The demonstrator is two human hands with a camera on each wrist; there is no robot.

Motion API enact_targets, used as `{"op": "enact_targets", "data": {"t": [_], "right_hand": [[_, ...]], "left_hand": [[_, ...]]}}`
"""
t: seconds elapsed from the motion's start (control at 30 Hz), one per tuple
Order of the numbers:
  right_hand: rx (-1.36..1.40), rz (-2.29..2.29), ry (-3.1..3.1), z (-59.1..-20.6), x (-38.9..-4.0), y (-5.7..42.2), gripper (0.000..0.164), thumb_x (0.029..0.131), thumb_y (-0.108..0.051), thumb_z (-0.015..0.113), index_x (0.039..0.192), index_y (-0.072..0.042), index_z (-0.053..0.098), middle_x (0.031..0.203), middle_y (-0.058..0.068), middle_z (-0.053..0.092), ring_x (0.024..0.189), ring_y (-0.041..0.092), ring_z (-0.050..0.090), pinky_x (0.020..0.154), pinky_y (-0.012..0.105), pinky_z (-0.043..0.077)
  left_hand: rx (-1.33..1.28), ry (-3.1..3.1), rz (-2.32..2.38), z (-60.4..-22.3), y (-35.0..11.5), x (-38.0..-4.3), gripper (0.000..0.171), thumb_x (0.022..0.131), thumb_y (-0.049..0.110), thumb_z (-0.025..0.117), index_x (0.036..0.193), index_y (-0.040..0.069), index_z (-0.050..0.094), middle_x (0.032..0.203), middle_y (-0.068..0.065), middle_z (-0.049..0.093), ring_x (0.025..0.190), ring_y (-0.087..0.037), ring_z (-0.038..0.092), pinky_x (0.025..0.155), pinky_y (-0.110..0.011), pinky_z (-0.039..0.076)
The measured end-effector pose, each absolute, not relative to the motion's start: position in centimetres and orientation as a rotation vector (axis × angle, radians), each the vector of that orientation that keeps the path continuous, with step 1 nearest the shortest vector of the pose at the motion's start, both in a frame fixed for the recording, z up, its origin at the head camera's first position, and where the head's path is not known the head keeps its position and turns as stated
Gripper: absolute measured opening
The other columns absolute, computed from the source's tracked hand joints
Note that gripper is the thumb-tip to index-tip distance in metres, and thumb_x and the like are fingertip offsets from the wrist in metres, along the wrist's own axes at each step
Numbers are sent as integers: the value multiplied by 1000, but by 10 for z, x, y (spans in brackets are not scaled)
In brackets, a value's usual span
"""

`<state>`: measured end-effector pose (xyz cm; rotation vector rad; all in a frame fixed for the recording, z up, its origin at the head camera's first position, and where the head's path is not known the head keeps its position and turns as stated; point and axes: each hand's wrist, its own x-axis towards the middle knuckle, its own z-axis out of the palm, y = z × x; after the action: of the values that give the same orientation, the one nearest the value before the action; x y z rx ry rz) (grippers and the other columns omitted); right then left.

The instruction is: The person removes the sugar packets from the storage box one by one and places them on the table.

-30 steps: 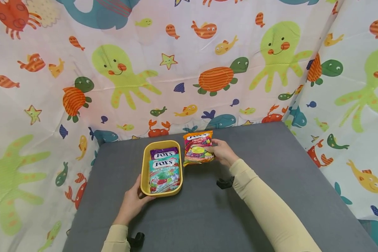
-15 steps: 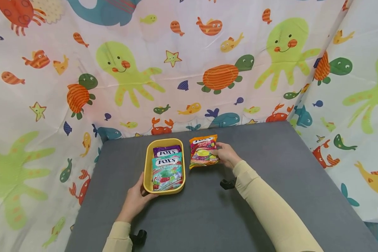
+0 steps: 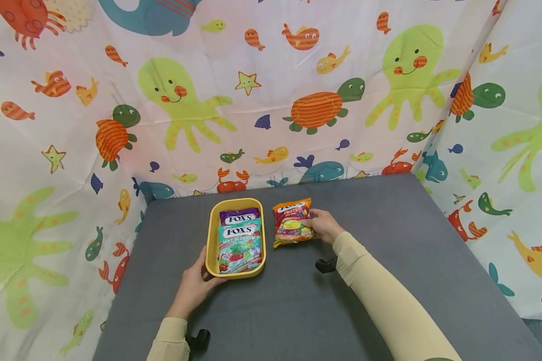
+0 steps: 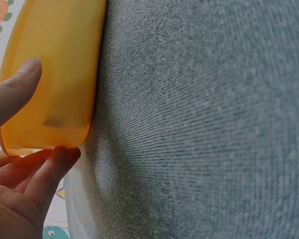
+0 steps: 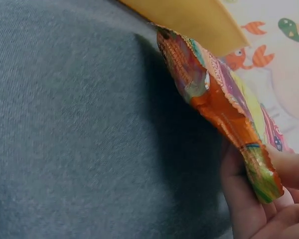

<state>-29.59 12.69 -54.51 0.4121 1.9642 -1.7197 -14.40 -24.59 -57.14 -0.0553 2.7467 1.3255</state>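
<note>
A yellow plastic container (image 3: 212,240) stands on the grey table. Inside lie a teal Fox's Mint Blossom candy packet (image 3: 240,249) and, partly covered by it, a purple Fox's packet (image 3: 232,214). My left hand (image 3: 193,288) grips the container's near left corner, with the thumb (image 4: 24,84) against one wall and the fingers at the adjoining side. Just right of the container, my right hand (image 3: 325,225) pinches the right edge of an orange Fox's Fruits candy packet (image 3: 292,224). In the right wrist view this packet (image 5: 217,107) is tilted, with its shadow on the tabletop.
The grey cloth-covered table (image 3: 271,316) reaches back to a white curtain (image 3: 271,115) printed with sea animals, which also hangs along the left and right sides. Black wrist straps (image 3: 327,264) show under both sleeves.
My right hand has brought the Fruits packet slightly nearer and lower beside the container. The left hand keeps its hold, and the head view has shifted a little.
</note>
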Motion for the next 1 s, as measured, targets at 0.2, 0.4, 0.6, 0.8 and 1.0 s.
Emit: {"op": "enact_targets", "data": {"t": [0.2,0.4,0.6,0.8,1.0], "right_hand": [[419,-1698,1983,-548,-293,128,58,97,-19,55,149,-17,30,128,14,54,104,26,62,76,37,59],[395,-1655,2089,-554,-293,132,59,94,-22,61,145,-9,35,125,16,56,98,24,64,73,36,60],[302,-1452,2405,-557,-290,134,49,89,-27,67,128,-1,51,112,17,61,90,23,64,66,32,59],[230,-1109,2717,-553,-284,130,42,87,-34,67,113,-2,60,105,15,65,86,24,60,66,31,51],[218,-938,2847,-552,-278,126,41,85,-37,69,107,-2,63,97,13,67,78,24,61,69,38,53]], "left_hand": [[-55,2757,1306,-571,-245,-144,106,75,36,79,154,28,7,150,-6,39,132,-22,47,101,-39,46],[-61,2749,1317,-570,-245,-144,106,76,34,79,153,30,6,151,-6,37,132,-22,46,101,-39,45],[-61,2749,1329,-573,-247,-144,106,75,37,79,153,32,7,150,-4,38,132,-21,47,101,-40,46],[-47,2758,1333,-574,-247,-144,106,75,37,79,154,28,8,150,-5,39,131,-22,47,101,-40,46],[-49,2753,1336,-573,-246,-143,105,75,37,79,154,29,9,149,-4,41,130,-21,48,101,-40,46]]}}
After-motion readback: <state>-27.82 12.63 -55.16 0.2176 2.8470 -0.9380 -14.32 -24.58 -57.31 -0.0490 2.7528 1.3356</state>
